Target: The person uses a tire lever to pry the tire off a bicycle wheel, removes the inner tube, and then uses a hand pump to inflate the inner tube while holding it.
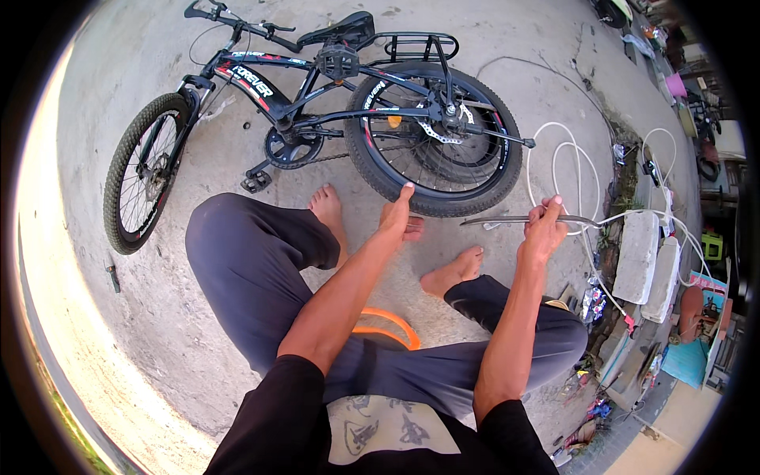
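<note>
A black bicycle (261,87) lies on its side on the concrete ground, its rear wheel (443,202) nearest me and the front wheel (119,206) to the left. My left hand (400,218) is at the lower edge of the rear tire, thumb up and fingers apart, holding nothing that I can see; I cannot tell whether it touches the tire. My right hand (544,227) grips a long, thin dark metal bar (491,220), which extends leftward toward the rear tire. An orange ring-shaped object (404,324) lies between my legs, partly hidden.
A looped white hose (576,150) lies to the right beside broken concrete blocks (637,257) and scattered litter. Beyond them are a pink bucket (674,85), a green plastic item (711,245) and a pale blue sheet (681,360). A small dark object (112,277) lies at the left.
</note>
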`<action>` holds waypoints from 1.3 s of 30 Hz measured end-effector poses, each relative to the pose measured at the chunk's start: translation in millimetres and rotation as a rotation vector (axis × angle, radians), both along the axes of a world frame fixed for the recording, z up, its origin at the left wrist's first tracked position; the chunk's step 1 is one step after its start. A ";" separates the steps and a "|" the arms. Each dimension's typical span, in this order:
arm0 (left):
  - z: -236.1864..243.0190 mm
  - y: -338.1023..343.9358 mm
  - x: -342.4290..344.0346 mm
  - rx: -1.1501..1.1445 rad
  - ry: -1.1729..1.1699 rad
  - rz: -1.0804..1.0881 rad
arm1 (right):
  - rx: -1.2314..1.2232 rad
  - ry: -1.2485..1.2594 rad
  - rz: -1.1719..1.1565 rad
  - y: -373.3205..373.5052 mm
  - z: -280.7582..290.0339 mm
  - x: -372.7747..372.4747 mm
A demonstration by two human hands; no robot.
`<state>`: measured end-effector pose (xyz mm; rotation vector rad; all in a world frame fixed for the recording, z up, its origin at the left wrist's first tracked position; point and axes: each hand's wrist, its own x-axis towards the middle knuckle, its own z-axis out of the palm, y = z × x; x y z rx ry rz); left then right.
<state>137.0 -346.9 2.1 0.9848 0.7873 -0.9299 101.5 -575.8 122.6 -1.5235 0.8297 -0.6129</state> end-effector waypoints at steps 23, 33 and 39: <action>0.7 -21.2 -23.2 0.210 -0.291 -0.353 | 0.192 0.675 0.421 71.0 -116.9 -10.0; -5.0 2.7 6.7 0.389 -0.314 -0.123 | 0.016 0.632 0.444 52.1 -120.2 -3.3; -11.4 -28.0 -10.4 0.266 -0.357 -0.038 | 0.192 0.724 0.449 70.6 -75.0 -1.4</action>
